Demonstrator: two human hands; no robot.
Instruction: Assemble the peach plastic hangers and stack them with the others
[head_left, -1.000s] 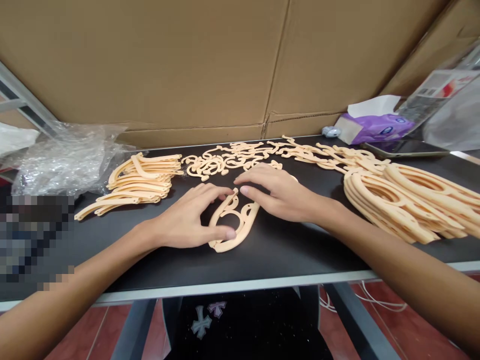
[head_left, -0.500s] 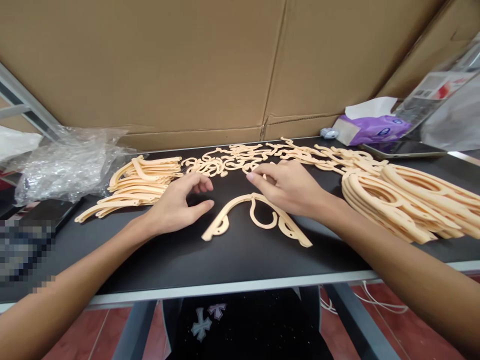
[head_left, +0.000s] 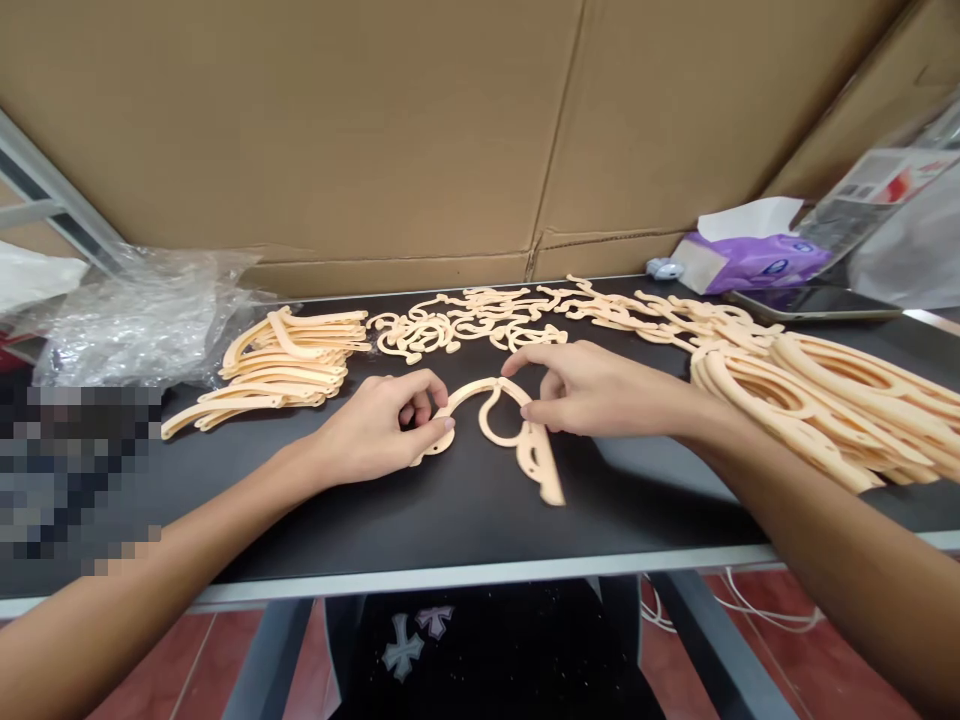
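Note:
A beige plastic folding hanger (head_left: 552,472) lies on the black tabletop in front of me, its two arms joined at the top and its hook curling down between them. My left hand (head_left: 394,422) pinches the left arm near its end, thumb and fingers partly covering it. At the other side, my right hand (head_left: 581,390) grips the right arm, thumb against it and forefinger curved over near the joint. The right arm is folded inward, more upright than the left.
Loose hanger arms (head_left: 289,375) are piled at left, beside crumpled clear plastic (head_left: 142,320). Small hooks (head_left: 431,330) lie scattered behind the hands. Stacked hangers (head_left: 810,415) sit at right. Behind them are a purple tissue pack (head_left: 750,262) and a dark flat device (head_left: 817,303); cardboard (head_left: 375,130) stands behind.
Both hands have come down onto the hanger and taken hold of its arms. Its right arm has swung inward, narrowing the hanger, and the hook has shifted slightly left.

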